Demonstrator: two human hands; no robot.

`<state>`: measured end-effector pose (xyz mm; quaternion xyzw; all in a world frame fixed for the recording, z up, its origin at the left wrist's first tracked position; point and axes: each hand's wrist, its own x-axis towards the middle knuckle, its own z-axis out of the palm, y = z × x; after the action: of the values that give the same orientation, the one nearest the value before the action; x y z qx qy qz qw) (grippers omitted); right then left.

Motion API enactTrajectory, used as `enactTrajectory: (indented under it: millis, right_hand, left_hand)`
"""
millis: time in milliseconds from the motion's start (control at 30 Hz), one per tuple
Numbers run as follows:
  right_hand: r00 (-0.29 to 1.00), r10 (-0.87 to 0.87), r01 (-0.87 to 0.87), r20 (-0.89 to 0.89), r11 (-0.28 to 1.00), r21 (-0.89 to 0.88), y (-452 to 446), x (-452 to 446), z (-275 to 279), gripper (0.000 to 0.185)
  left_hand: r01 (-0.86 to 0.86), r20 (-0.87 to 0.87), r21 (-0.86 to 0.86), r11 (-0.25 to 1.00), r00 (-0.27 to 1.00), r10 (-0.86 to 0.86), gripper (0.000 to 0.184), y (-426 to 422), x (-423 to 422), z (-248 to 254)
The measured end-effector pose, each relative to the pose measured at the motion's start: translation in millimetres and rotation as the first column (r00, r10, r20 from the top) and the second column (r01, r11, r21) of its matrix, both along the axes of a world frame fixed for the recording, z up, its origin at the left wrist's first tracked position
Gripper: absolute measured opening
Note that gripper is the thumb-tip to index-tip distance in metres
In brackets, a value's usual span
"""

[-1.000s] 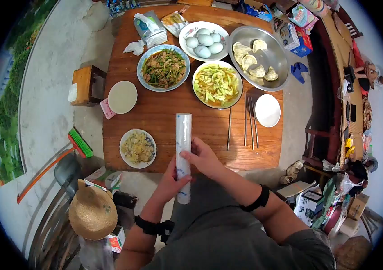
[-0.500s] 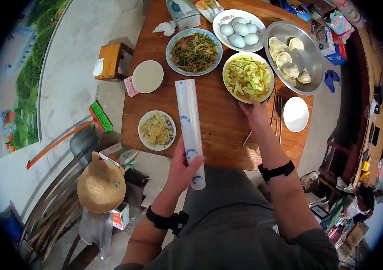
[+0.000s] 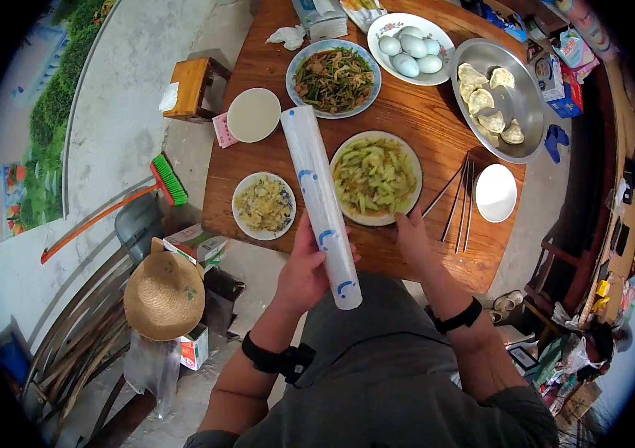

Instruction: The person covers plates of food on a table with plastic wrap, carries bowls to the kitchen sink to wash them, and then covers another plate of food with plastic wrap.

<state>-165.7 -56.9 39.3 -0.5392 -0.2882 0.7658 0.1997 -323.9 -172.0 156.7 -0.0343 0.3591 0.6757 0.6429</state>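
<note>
My left hand (image 3: 304,270) is wrapped around a long roll of plastic wrap (image 3: 321,201), white with blue marks, which slants above the table's near edge. My right hand (image 3: 414,235) pinches the near rim of a plate of sliced green vegetables (image 3: 377,178), resting on the table just right of the roll. To the roll's left sits a small bowl of pale yellowish food (image 3: 263,207). Several chopsticks (image 3: 458,201) lie right of the vegetable plate, beside a white bowl (image 3: 496,193).
Farther back on the wooden table (image 3: 257,71) stand a plate of stir-fried green stems (image 3: 334,78), a plate of pale blue eggs (image 3: 412,52), a steel basin with dumplings (image 3: 530,104) and a cream-coloured bowl (image 3: 254,115). A straw hat (image 3: 164,295) lies at lower left.
My right hand has drawn the vegetable plate toward me and to the left, away from the egg plate. The roll in my left hand has shifted slightly and tilts more.
</note>
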Motion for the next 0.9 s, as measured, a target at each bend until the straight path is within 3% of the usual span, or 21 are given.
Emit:
enactTrajectory:
  millis: [33,100,200,267,300,333,367,433,467,533,633,700,767,867,900]
  right_hand:
    - [1.000,0.000,0.000,0.001,1.000,0.001,-6.6,5.7,-8.7,0.044]
    - [0.965,0.213,-0.239,0.151,0.954,0.179,-18.1,16.0,-34.3,0.045]
    - [0.978,0.144,-0.151,0.151,0.988,0.036,-15.5,0.2,8.3,0.042]
    - [0.986,0.102,-0.100,0.133,0.995,-0.018,-13.3,5.4,6.3,0.040]
    - [0.958,0.183,-0.237,0.223,0.938,0.252,-8.8,11.4,5.0,0.040]
    - [0.915,0.231,-0.375,0.330,0.790,0.485,-6.8,15.6,3.6,0.039]
    - [0.915,0.228,-0.374,0.332,0.789,0.487,-7.6,22.4,4.4,0.039]
    - [0.846,0.186,-0.443,0.500,0.767,0.464,-2.4,15.4,65.3,0.038]
    - [0.844,0.185,-0.445,0.504,0.767,0.463,-5.2,12.6,86.7,0.038]
    - [0.848,0.407,-0.528,0.339,0.585,0.616,-16.2,5.0,122.2,0.038]
    - [0.855,0.451,-0.488,0.256,0.533,0.692,-24.4,-12.7,149.2,0.036]
    - [0.864,0.431,-0.475,0.261,0.524,0.707,-24.9,-14.6,148.9,0.032]
    - [0.872,0.413,-0.463,0.264,0.516,0.721,-26.6,-16.5,147.0,0.029]
    - [0.887,0.368,-0.443,0.279,0.504,0.742,-30.2,-17.9,145.3,0.023]
    - [0.879,0.331,-0.459,0.343,0.390,0.798,-30.4,-19.2,144.1,0.020]
  left_hand:
    - [-0.003,-0.032,-0.006,1.000,0.999,0.003,0.078,1.2,1.0,1.2]
    - [-0.007,-0.064,-0.013,1.000,0.998,0.006,0.077,3.3,4.2,4.4]
    - [0.005,-0.206,0.046,0.999,0.978,0.005,0.068,2.3,6.3,4.2]
    - [0.088,-0.260,0.025,0.996,0.962,-0.078,0.079,-4.7,3.3,-9.8]
    - [0.091,-0.259,0.028,0.995,0.963,-0.081,0.079,-5.9,2.5,-10.7]
    - [0.107,-0.264,0.013,0.994,0.959,-0.100,0.078,-7.0,1.6,-11.3]
    - [0.123,-0.270,-0.003,0.992,0.956,-0.119,0.077,-7.1,0.8,-11.4]
    - [0.115,-0.272,0.006,0.993,0.956,-0.109,0.076,-5.7,-0.4,-8.4]
    - [0.107,-0.273,0.012,0.994,0.957,-0.100,0.076,-4.7,-0.3,-7.0]
    - [0.075,-0.291,0.032,0.997,0.955,-0.062,0.077,-1.9,2.1,-4.7]
    - [0.011,-0.331,0.049,0.999,0.944,0.006,0.076,0.5,4.5,-3.4]
    - [-0.020,-0.351,0.040,0.999,0.936,0.033,0.072,-0.2,2.2,-3.1]
    - [0.010,-0.380,0.023,1.000,0.925,0.000,0.085,-2.3,-3.0,-4.0]
    - [0.016,-0.393,0.005,1.000,0.919,-0.012,0.085,-4.1,-5.9,-1.2]
    - [0.015,-0.391,0.005,1.000,0.920,-0.012,0.085,-4.6,-6.0,-1.2]
